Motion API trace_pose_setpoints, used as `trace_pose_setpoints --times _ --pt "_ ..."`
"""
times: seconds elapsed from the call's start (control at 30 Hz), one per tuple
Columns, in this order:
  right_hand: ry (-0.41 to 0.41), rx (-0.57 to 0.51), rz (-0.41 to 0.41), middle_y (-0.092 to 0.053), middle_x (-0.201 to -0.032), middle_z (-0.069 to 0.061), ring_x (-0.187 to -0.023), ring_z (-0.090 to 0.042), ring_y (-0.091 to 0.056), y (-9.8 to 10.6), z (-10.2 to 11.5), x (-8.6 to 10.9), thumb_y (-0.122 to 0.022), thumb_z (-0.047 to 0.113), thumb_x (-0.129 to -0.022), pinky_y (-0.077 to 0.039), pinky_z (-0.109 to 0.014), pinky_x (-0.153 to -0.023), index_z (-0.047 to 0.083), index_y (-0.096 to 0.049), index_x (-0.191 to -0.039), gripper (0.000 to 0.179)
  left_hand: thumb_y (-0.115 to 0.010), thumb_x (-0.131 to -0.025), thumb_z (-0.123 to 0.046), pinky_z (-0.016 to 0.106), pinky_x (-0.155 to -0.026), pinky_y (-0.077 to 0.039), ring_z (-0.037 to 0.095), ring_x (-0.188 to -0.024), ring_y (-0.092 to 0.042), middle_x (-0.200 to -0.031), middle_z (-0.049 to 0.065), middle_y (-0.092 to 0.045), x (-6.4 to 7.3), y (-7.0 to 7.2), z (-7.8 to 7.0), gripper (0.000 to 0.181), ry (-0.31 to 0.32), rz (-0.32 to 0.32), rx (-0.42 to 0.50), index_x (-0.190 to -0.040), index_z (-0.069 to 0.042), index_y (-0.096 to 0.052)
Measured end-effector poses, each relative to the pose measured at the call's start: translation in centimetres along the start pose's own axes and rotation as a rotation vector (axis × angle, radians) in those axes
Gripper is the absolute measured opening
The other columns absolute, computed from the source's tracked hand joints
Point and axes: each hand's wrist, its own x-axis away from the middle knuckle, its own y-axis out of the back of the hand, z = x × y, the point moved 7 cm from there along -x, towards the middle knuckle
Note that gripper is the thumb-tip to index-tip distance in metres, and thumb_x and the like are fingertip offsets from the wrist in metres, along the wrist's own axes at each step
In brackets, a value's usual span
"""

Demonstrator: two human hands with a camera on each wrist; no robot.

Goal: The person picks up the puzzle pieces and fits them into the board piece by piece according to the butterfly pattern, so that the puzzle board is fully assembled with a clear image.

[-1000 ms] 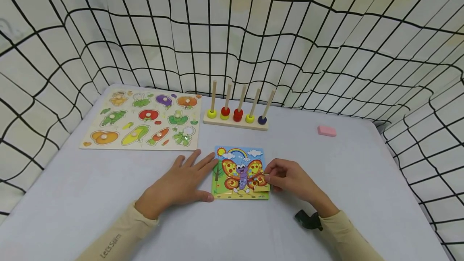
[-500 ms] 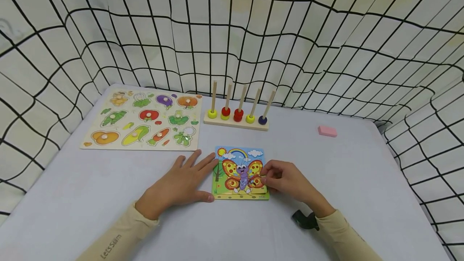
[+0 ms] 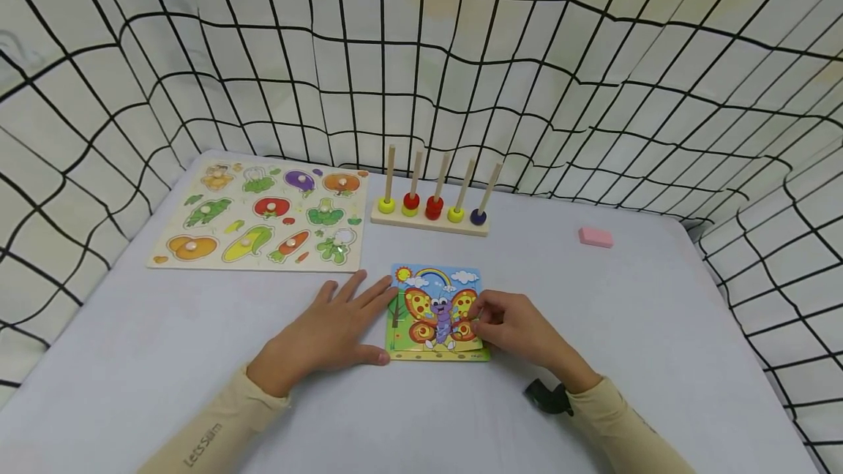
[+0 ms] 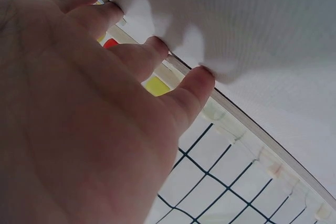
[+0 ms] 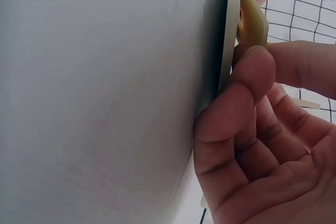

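Note:
A square butterfly jigsaw board point(image 3: 435, 279) lies on the white cloth between both hands. My left hand point(image 3: 326, 335) rests spread beside it, fingers straight, with index fingertip and thumb tip at the board's left edge. At the lower right corner, my right hand point(image 3: 520, 328) pinches a puzzle piece point(image 3: 469, 345) showing part of the butterfly's lower wing. In the right wrist view this puzzle piece point(image 5: 254, 22) stands tilted against the board's face, with the thumb and fingertips right at the board's edge. Those fingers hide part of the piece.
A vegetable peg puzzle point(image 3: 257, 222) lies at the back left. Behind the board stands a wooden peg stand point(image 3: 429, 221) with coloured beads. A pink block point(image 3: 596, 237) is at the right, and a black device point(image 3: 548, 397) is by the right wrist. Black netting surrounds the table.
My right hand has shifted slightly left with the puzzle piece, which has moved from overhanging the lower right corner to inside the picture area. The left hand stays still.

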Motion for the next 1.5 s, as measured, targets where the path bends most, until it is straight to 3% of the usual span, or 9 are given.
trace_pose_setpoints --times 0.93,1.5 --pt "0.038 0.102 0.015 -0.056 -0.074 0.005 -0.066 -0.011 -0.052 -0.38 0.41 -0.31 -0.073 0.005 -0.098 -0.041 -0.024 -0.056 0.006 -0.067 -0.101 0.007 -0.084 -0.089 -0.055 0.076 -0.119 -0.022 0.049 -0.159 -0.018 -0.175 0.010 -0.029 -0.23 0.07 -0.01 0.100 -0.003 0.010 0.006 -0.167 -0.011 -0.039" --pt "-0.014 0.128 -0.018 -0.059 -0.072 0.004 -0.064 -0.011 -0.054 -0.59 0.32 -0.28 -0.077 0.005 -0.097 -0.044 -0.023 -0.054 0.008 -0.067 -0.093 0.011 -0.084 -0.089 -0.055 0.076 -0.119 -0.021 0.049 -0.159 -0.019 -0.175 0.009 -0.029 -0.05 -0.03 0.04 0.101 -0.005 0.007 0.006 -0.168 -0.012 -0.038"
